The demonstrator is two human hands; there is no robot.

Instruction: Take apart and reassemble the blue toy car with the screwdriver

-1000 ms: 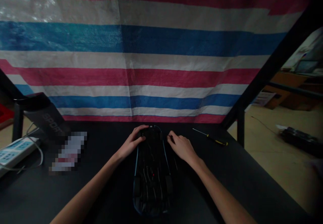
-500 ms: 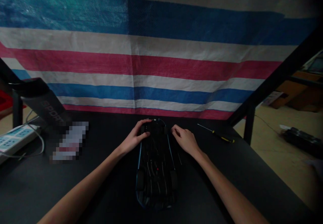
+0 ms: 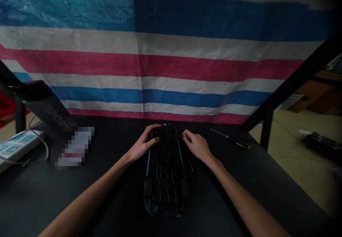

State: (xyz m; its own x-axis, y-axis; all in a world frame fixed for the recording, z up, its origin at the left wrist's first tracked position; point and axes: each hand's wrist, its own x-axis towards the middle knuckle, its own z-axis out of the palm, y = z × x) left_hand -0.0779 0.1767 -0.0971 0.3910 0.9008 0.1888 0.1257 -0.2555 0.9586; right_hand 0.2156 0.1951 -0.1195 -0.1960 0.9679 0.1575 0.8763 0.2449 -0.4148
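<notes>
Black, flat counter (image 3: 32,194) bears an upturned, blue-edged black toy car (image 3: 165,165) between the left hand (image 3: 144,142), grasping its far left corner, and the curled right hand (image 3: 197,145) just beside it, whether holding anything unclear. Dark underside details are indistinct.

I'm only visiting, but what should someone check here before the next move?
1. Toy car lying wheels-up on the table: ok.
2. Left hand touching the car's far end: ok.
3. Right hand free of small parts: cannot tell, its fingers are curled.
4. Screwdriver lying apart from both hands: ok.
5. Power strip well away from the car: ok, far to the left.
</notes>
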